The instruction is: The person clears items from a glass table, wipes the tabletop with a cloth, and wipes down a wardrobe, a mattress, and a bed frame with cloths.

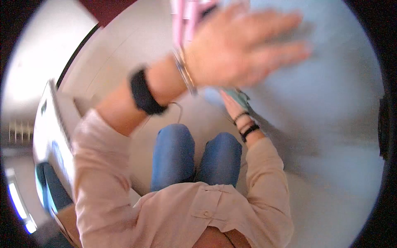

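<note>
My left hand point(244, 51) is raised close to the camera, blurred by motion, its fingers stretched out to the right. Thin metal bangles point(184, 72) and a wide black band point(145, 91) circle that wrist and forearm. Just behind the left hand, pink strips point(180, 20) show at the top; the rest of them is hidden. Lower and farther off, my right hand point(233, 107) reaches forward with a pale green, cloth-like thing point(238, 97) at its fingers. The left hand hides part of it. Dark bands point(249, 130) sit on the right wrist.
My knees in blue jeans point(173, 151) are below, over a pale floor point(113, 62). At left stands a white, panel-like piece point(51, 124). A blurred light blue surface point(322, 95) fills the right side. A thin cable point(180, 109) curves near my left knee.
</note>
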Motion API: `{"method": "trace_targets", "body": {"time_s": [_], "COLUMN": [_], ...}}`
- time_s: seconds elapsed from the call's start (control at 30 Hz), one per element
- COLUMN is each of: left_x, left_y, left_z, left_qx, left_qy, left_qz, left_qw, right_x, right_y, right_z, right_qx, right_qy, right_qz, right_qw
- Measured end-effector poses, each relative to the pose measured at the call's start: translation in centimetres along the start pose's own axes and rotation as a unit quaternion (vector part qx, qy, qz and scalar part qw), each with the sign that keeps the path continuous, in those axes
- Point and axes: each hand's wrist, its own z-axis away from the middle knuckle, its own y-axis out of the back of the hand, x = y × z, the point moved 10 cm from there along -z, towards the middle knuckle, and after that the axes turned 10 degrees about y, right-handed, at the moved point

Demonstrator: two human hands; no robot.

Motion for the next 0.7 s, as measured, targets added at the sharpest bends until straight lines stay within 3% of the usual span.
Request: {"method": "trace_targets", "body": {"time_s": [0.03,0.07,0.17,0.27,0.37,0.4,0.53,0.63,0.7], "left_x": [-1.3,-2.1,-3.5,-5.8,-6.1,-2.3,1.2,4.8,7.9], "left_y": [-0.8,-0.8,-1.0,1.2,6.1,9.0,19.3,26.1,30.7], "left_z": [3.5,6.5,18.8,28.2,35.4,35.7,42.7,46.6,49.2], "left_qx": [-0.045,-0.065,-0.141,-0.117,-0.135,-0.128,-0.079,-0.117,-0.151], "left_qy": [0.071,0.142,0.403,0.535,0.616,0.624,0.701,0.701,0.716], "left_qz": [0.091,0.105,0.065,0.01,-0.077,-0.094,-0.26,-0.397,-0.469], "left_qw": [0.992,0.982,0.902,0.837,0.772,0.765,0.659,0.58,0.495], "right_x": [2.1,2.2,0.0,-1.7,-3.9,-4.9,-6.6,-6.2,-5.8], "right_y": [0.4,1.0,9.6,11.3,7.3,5.6,-6.2,-13.4,-14.3], "right_z": [0.9,1.0,2.4,-0.8,-4.0,-2.8,-5.1,-4.7,-3.8], "right_qx": [0.248,0.261,0.346,0.363,0.303,0.275,0.083,-0.096,-0.171], "right_qy": [-0.054,-0.055,0.009,0.058,0.107,0.126,0.188,0.216,0.216], "right_qz": [-0.178,-0.303,-0.174,-0.064,0.004,0.03,0.114,0.165,0.191], "right_qw": [0.951,0.915,0.922,0.928,0.947,0.953,0.972,0.957,0.942]}}
